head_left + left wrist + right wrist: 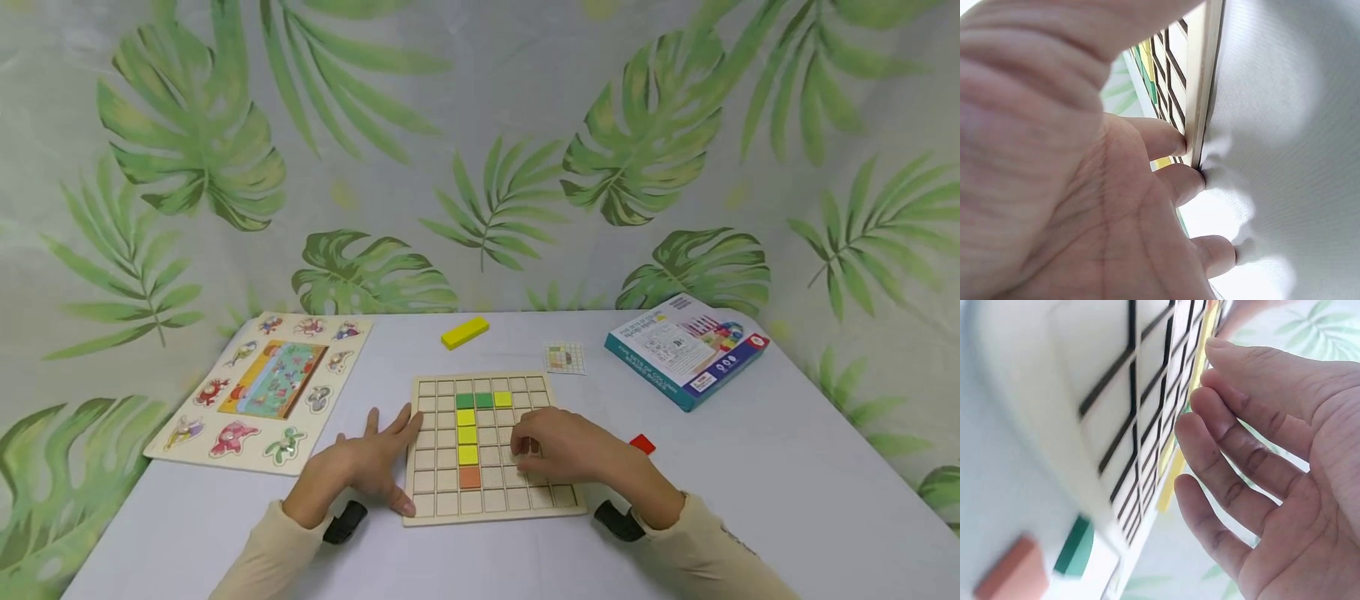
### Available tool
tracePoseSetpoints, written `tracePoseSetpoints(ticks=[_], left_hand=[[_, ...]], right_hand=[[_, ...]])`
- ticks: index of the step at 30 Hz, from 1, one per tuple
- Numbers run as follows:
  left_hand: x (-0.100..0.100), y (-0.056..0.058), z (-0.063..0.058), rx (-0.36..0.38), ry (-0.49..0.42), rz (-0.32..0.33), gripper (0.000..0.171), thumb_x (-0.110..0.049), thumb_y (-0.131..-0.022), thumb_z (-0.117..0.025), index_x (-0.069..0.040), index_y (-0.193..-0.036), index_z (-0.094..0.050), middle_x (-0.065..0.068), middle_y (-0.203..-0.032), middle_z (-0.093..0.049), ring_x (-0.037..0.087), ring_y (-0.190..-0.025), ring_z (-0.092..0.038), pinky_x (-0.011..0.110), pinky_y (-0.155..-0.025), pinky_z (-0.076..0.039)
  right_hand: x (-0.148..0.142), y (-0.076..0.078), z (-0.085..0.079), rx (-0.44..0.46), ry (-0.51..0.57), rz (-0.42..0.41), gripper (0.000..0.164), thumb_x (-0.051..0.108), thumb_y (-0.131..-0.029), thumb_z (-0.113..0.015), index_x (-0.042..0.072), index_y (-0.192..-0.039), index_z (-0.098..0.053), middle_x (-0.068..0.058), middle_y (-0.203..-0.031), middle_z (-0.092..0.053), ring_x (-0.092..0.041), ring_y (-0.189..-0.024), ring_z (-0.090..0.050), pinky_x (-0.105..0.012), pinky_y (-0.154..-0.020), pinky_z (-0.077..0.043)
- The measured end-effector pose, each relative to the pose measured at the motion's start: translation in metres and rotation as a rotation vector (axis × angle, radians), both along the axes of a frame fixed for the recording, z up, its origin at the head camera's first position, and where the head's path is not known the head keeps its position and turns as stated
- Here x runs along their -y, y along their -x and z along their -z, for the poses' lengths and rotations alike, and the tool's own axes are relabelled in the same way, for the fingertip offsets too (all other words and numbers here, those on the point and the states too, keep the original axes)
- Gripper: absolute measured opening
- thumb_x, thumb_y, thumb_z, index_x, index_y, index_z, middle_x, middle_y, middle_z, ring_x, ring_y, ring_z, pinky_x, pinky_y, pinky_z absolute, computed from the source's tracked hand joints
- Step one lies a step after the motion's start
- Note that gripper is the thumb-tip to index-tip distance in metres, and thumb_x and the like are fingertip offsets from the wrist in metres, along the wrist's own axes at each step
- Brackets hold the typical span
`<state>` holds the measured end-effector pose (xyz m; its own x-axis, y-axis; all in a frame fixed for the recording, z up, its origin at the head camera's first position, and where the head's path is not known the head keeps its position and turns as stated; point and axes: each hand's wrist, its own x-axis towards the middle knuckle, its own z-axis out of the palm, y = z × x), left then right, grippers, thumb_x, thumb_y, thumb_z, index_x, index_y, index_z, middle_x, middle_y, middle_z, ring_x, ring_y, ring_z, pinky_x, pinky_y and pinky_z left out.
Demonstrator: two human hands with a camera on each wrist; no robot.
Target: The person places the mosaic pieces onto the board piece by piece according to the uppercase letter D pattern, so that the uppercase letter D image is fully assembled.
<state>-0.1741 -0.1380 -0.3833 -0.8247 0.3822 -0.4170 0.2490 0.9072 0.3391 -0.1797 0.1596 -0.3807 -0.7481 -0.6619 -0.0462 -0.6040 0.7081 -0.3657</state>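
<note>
Left hand (pixel 363 462), spread, touches the gridded board (pixel 491 456); right hand (pixel 564 446) hovers above, loosely bent.

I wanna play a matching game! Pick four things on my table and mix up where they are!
Things:
1. left hand
2. orange tile
3. yellow bar
4. teal-sided box

Places:
A. right of the small card
B. on the grid board, next to a yellow tile
C. straight past the grid board's far edge
D. at the grid board's left edge

Right pairs: 1-D, 2-B, 3-C, 4-A
</note>
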Motion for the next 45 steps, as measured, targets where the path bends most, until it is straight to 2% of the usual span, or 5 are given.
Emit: tracePoseSetpoints(ticks=[9, 15, 26, 33, 45], left_hand=[[0.002, 0.000, 0.001, -0.007, -0.005, 0.004, 0.132, -0.046, -0.060, -0.091, -0.013, -0.162, -0.015, 0.011, -0.170, -0.005, 0.057, -0.149, 0.003, 0.088, -0.099, -0.012], [0.002, 0.000, -0.001, -0.015, -0.002, 0.004, 0.132, -0.046, -0.060, -0.092, -0.012, -0.162, -0.015, 0.012, -0.170, -0.006, 0.058, -0.149, 0.002, 0.088, -0.098, -0.012], [0.002, 0.000, -0.003, -0.015, 0.000, 0.005, 0.132, -0.046, -0.060, -0.092, -0.011, -0.162, -0.016, 0.013, -0.170, -0.006, 0.058, -0.148, 0.002, 0.089, -0.098, -0.012], [0.001, 0.000, -0.001, -0.017, -0.012, 0.005, 0.131, -0.046, -0.060, -0.092, -0.011, -0.161, -0.017, 0.013, -0.169, -0.007, 0.059, -0.148, 0.002, 0.089, -0.097, -0.012], [-0.001, -0.001, -0.001, -0.007, -0.010, 0.001, 0.131, -0.045, -0.060, -0.092, -0.012, -0.161, -0.017, 0.012, -0.170, -0.006, 0.058, -0.148, 0.003, 0.088, -0.098, -0.010]], right_hand=[[-0.032, 0.000, -0.005, 0.011, 0.037, 0.043, 0.004, 0.020, -0.092, -0.072, 0.017, -0.095, -0.072, 0.012, -0.089, -0.063, -0.011, -0.082, -0.059, -0.026, -0.074, -0.051], [-0.051, 0.002, -0.003, 0.007, 0.014, 0.076, 0.006, 0.022, -0.091, -0.074, 0.019, -0.096, -0.072, 0.013, -0.089, -0.062, -0.011, -0.082, -0.058, -0.027, -0.075, -0.050], [-0.084, -0.001, -0.005, 0.049, 0.038, 0.112, 0.019, 0.024, -0.087, -0.077, 0.015, -0.103, -0.070, 0.008, -0.096, -0.067, -0.011, -0.088, -0.059, -0.034, -0.081, -0.052], [-0.094, 0.000, -0.008, 0.123, 0.044, 0.092, 0.021, 0.028, -0.085, -0.080, 0.016, -0.095, -0.066, 0.009, -0.090, -0.065, -0.011, -0.086, -0.058, -0.034, -0.080, -0.053], [-0.093, -0.001, -0.003, 0.222, 0.010, 0.150, 0.027, 0.028, -0.078, -0.086, 0.018, -0.091, -0.064, 0.009, -0.088, -0.063, -0.014, -0.087, -0.058, -0.027, -0.076, -0.051]])
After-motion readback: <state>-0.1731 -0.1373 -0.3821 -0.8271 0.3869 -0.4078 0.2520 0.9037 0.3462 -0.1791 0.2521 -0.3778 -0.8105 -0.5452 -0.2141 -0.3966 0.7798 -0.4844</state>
